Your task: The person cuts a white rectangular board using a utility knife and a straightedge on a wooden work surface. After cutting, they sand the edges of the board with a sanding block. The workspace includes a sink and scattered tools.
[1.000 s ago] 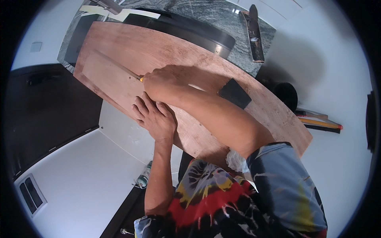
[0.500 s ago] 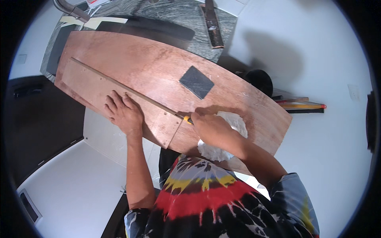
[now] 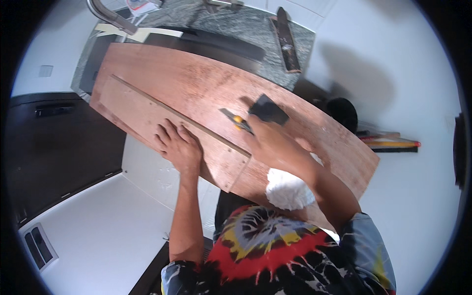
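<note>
My left hand [image 3: 181,150] lies flat, fingers spread, on a thin wooden strip panel [image 3: 129,101]. That panel rests on a larger reddish-brown wooden board [image 3: 196,73]. In my right hand [image 3: 273,145] is a utility knife [image 3: 239,122], yellow and black, its grey blade pointing up and left. The knife is over the board, beyond the strip panel's long far edge. Just past the fingers lies a dark, diamond-turned square [image 3: 269,109], partly covered by my hand. Under my right forearm sits a crumpled white cloth or paper [image 3: 289,191].
Behind the board is a grey stone counter [image 3: 305,44] with a dark sink and a metal tap [image 3: 113,18]. A dark strip-shaped object [image 3: 286,42] lies there. Long-handled tools [image 3: 393,144] lean beyond the board's right end. Dark cabinet doors [image 3: 59,142] stand at left.
My right hand has lifted the knife from the strip panel's edge and moved up toward the dark square. My left hand stays on the panel. The whole view has shifted slightly.
</note>
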Demonstrator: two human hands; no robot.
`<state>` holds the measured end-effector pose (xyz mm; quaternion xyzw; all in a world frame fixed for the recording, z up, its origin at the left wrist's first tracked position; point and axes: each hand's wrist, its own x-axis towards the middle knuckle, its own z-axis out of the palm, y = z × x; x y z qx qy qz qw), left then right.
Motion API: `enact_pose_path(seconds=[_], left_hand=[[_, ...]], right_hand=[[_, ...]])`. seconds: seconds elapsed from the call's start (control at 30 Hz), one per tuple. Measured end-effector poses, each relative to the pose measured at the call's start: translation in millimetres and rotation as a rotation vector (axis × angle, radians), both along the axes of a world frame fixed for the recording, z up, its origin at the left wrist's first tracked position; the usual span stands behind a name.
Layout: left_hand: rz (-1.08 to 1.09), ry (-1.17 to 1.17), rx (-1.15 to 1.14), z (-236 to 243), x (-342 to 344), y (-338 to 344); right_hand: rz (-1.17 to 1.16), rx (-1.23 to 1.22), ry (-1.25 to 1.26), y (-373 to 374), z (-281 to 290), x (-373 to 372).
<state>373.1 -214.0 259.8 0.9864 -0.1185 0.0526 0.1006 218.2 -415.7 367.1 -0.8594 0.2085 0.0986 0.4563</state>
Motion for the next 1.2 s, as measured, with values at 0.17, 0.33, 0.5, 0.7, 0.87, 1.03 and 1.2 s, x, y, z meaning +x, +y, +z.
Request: enact_pose_path(seconds=[0.17, 0.33, 0.5, 0.7, 0.87, 1.03, 1.2], left_hand=[[-0.013, 0.036, 0.011, 0, -2, -4], [0.002, 0.064, 0.050, 6, -2, -5], [0.005, 0.105, 0.042, 15, -3, -9], [0.004, 0.101, 0.037, 14, 0, -8], [0.013, 0.109, 0.024, 15, -1, -9], [0.010, 0.094, 0.016, 14, -2, -8], [0.012, 0.081, 0.013, 10, -3, -9]], right_hand=[[-0.026, -0.024, -0.375, 33, -80, 158], [0.169, -0.132, -0.271, 46, -74, 245], [0.235, -0.209, -0.187, 56, -70, 270], [0.278, -0.230, -0.176, 58, -70, 274], [0.222, -0.245, -0.234, 66, -85, 275], [0.316, -0.207, -0.159, 62, -78, 278], [0.418, -0.232, 0.009, 63, -60, 291]])
